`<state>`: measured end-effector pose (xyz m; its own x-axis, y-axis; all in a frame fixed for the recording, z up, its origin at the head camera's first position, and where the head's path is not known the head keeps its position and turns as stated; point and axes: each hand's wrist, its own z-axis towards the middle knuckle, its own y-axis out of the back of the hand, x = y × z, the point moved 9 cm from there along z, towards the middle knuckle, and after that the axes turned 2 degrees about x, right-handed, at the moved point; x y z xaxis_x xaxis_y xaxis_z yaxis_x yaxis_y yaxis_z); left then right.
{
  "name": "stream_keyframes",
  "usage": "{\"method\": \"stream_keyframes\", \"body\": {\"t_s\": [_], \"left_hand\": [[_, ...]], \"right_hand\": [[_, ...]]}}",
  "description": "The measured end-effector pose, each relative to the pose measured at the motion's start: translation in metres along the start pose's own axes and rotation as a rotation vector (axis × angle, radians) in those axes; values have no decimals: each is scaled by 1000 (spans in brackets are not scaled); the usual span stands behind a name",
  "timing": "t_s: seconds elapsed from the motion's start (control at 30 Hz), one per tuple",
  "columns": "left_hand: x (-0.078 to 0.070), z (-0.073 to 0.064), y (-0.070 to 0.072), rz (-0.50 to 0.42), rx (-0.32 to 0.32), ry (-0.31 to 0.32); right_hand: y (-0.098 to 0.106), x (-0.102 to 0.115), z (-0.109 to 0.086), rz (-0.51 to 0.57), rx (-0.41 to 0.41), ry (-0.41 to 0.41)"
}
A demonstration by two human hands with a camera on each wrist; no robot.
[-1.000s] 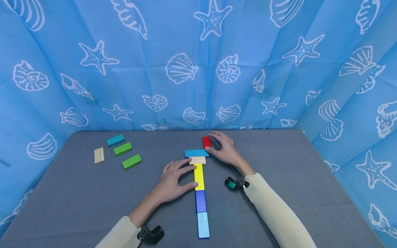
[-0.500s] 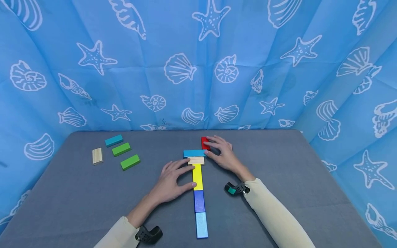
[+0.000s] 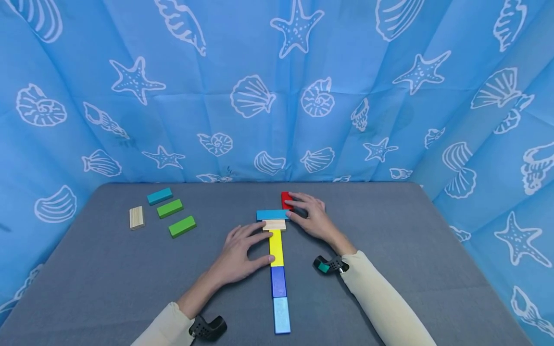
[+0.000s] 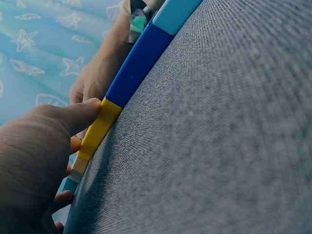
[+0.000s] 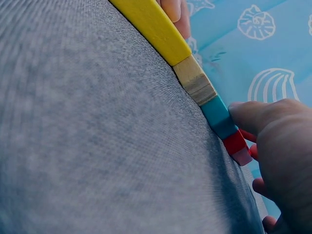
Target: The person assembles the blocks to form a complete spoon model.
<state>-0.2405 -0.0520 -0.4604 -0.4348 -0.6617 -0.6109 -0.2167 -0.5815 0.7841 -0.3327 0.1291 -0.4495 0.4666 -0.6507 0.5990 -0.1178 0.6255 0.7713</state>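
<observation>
Wooden blocks lie end to end on the grey cloth: light blue (image 3: 281, 315), dark blue (image 3: 278, 282) and yellow (image 3: 276, 249). Beyond them, a plain wood block (image 3: 274, 225) and a teal block (image 3: 269, 215) lie crosswise. A red block (image 3: 284, 196) extends away from the teal block's right end. My left hand (image 3: 235, 258), fingers spread, rests its thumb and fingertips along the left side of the yellow and plain blocks. With its thumb at the teal block (image 5: 218, 116), my right hand (image 3: 312, 216) touches the red block with loosely bent fingers, partly covering it.
At the back left, a teal block (image 3: 159, 196), two green blocks (image 3: 170, 208) and a plain wood block (image 3: 136, 217) lie apart. A blue curtain (image 3: 268, 134) with white shells hangs along the table's far edge. Both wrists wear black straps (image 3: 207, 328).
My right fingers have come left and nearer, from beyond the red block onto it. My left hand stays beside the yellow block.
</observation>
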Motion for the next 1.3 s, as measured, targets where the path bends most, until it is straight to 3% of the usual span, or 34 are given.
{"method": "stream_keyframes", "body": {"t_s": [0.3,0.4,0.5,0.7,0.87,1.07,1.3], "left_hand": [[-7,0,10,-14,-29,-16],[-7,0,26,-8,-75,-22],[0,-1,50,2,-146,-13],[29,-10,107,23,-299,19],[60,-23,146,95,-392,72],[98,-45,176,229,-456,172],[142,-79,200,273,-489,295]], "right_hand": [[1,2,0,-4,-3,-1],[1,2,1,-7,-4,2],[1,3,1,-6,-7,13],[1,2,1,-5,-3,18],[2,2,0,-6,-5,20],[2,1,-1,-1,-2,11],[1,2,-1,6,5,11]]}}
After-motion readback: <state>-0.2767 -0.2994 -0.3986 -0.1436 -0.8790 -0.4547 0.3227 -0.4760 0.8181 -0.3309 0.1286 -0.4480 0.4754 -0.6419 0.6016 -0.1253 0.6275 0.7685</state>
